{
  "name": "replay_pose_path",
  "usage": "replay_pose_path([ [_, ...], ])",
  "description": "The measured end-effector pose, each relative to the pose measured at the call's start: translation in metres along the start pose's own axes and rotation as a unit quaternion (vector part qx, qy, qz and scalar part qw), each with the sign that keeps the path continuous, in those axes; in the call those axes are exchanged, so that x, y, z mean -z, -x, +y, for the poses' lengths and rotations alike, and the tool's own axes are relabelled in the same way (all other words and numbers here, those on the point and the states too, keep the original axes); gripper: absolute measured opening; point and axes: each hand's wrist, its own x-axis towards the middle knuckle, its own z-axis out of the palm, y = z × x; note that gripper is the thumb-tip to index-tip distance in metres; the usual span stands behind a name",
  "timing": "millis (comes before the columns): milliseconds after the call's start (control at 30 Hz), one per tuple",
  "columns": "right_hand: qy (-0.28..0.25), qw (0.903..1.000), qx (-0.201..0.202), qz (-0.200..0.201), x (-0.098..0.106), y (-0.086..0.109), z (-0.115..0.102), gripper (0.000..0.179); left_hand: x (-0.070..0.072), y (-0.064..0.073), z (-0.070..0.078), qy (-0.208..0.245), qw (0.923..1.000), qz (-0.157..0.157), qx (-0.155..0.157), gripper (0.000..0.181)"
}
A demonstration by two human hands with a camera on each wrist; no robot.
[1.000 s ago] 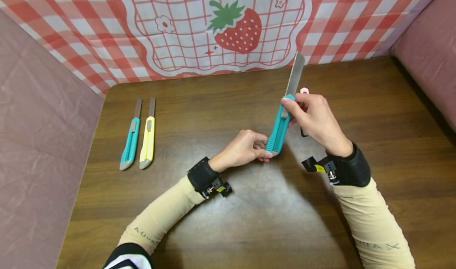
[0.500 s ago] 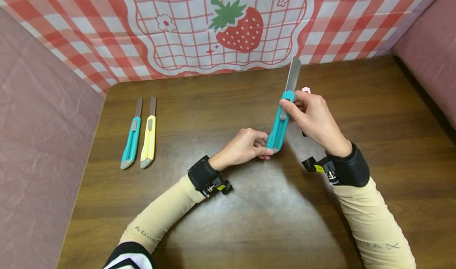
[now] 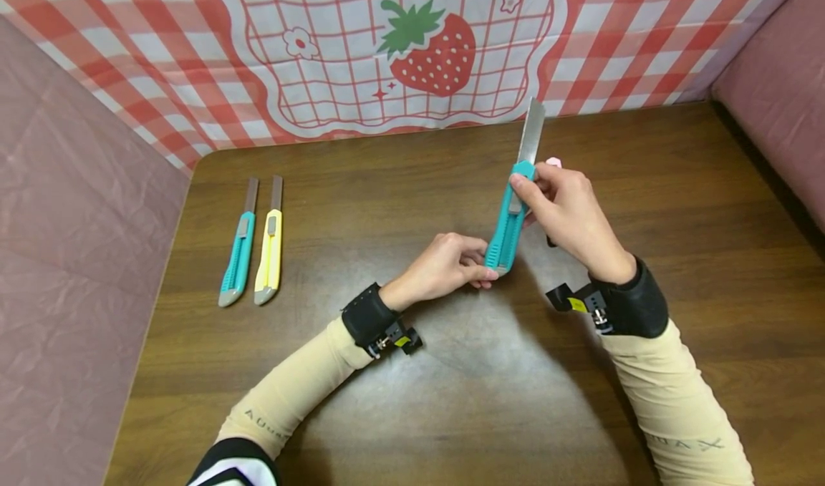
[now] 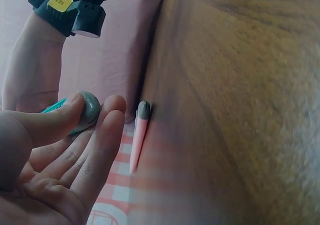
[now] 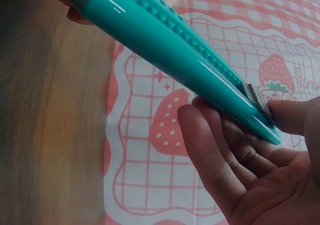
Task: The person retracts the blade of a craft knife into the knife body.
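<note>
A teal box cutter (image 3: 505,232) with a long bare blade (image 3: 532,132) is held up at a tilt over the table, blade pointing away. My left hand (image 3: 445,268) pinches its grey butt end (image 4: 90,110) between thumb and fingers. Near the blade end, my right hand (image 3: 573,210) grips the handle, its thumb by the grey slider (image 5: 257,102). Behind the right hand lies a pink box cutter (image 4: 140,137), mostly hidden in the head view. To the left, another teal box cutter (image 3: 238,257) and a yellow one (image 3: 269,257) lie side by side, blades out.
The wooden table (image 3: 387,400) runs back to a red-checked strawberry cloth (image 3: 309,78). Pink cloth (image 3: 773,107) hangs at the right, and more pink cloth (image 3: 64,221) at the left. Each wrist wears a black camera band (image 3: 628,303).
The held cutter's blade shows a little shorter above the handle than one second ago, and its handle top stands slightly higher. Both hands stay almost in place.
</note>
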Motion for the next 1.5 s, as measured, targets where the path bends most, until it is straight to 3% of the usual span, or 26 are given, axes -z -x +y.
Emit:
replay_pose_path([
  [200,0.01,1.0,-0.003,-0.001,0.001,0.0,0.001,0.029,0.001,0.005,0.015,0.005,1.0,-0.004,0.005,0.01],
  [533,0.01,0.9999,-0.005,-0.013,0.001,0.0,0.002,0.031,-0.003,-0.006,-0.019,0.01,0.9999,0.005,0.004,0.009],
  [800,0.018,0.9998,0.01,-0.004,0.0,-0.001,0.002,0.029,0.001,-0.007,-0.02,-0.061,0.9966,0.055,-0.002,0.015],
  [1067,0.016,0.9998,0.012,0.005,0.0,0.0,0.001,0.027,0.002,-0.007,-0.018,-0.055,0.9964,0.064,0.009,0.016],
  [1500,0.023,0.9997,-0.002,-0.012,-0.002,0.002,-0.002,0.022,-0.001,-0.006,-0.018,-0.035,0.9974,0.055,0.03,0.014],
])
